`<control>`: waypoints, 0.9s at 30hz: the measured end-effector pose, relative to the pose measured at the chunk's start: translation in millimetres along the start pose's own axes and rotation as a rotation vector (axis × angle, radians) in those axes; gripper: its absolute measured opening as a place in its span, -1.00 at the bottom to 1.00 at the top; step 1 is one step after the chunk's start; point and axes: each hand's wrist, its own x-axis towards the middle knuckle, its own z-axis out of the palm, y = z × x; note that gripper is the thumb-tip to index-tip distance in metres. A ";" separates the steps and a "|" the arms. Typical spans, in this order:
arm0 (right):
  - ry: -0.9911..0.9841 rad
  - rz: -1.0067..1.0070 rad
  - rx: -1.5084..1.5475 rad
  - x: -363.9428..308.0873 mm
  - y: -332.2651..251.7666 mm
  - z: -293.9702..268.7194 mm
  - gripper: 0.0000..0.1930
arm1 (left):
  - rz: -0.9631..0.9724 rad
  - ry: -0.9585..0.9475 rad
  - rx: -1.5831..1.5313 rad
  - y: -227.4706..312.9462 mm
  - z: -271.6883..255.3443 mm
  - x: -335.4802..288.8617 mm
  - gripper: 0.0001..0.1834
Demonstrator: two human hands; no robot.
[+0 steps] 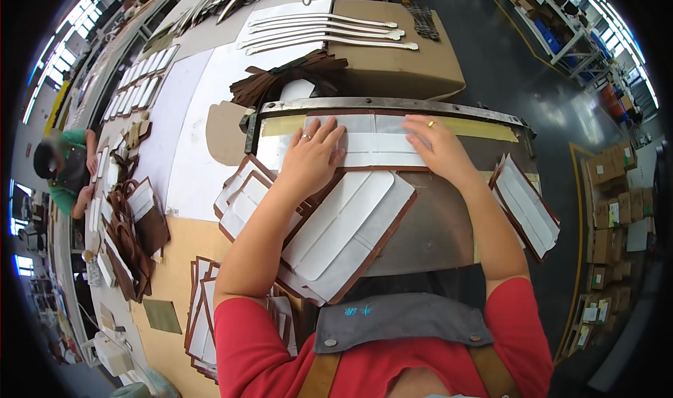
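Grip of both hands is spread, not clamping, in the head view: left hand point(313, 158) and right hand point(443, 151) rest upon the two ends of the brown-edged white panel point(378, 144), which lies on the grey counter point(434, 226) near the metal bar point(392, 104). Probably it is light and flexible, so flat support at both short ends should keep its thin border from creasing.

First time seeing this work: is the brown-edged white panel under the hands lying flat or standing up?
Flat. The brown-edged white panel shows its broad face upward beneath the left hand and right hand.
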 end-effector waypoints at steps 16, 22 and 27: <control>-0.016 -0.113 -0.213 -1.7 0.8 6.5 -0.70 | 0.099 0.191 0.009 9.7 11.6 1.6 -0.52; -0.018 -0.143 -0.278 -1.5 -3.9 5.5 -0.70 | 0.097 0.156 0.034 14.2 4.0 1.9 -0.53; -0.001 -0.249 -0.288 10.4 -10.4 2.9 -0.71 | 0.100 0.182 0.031 13.0 7.0 -2.5 -0.54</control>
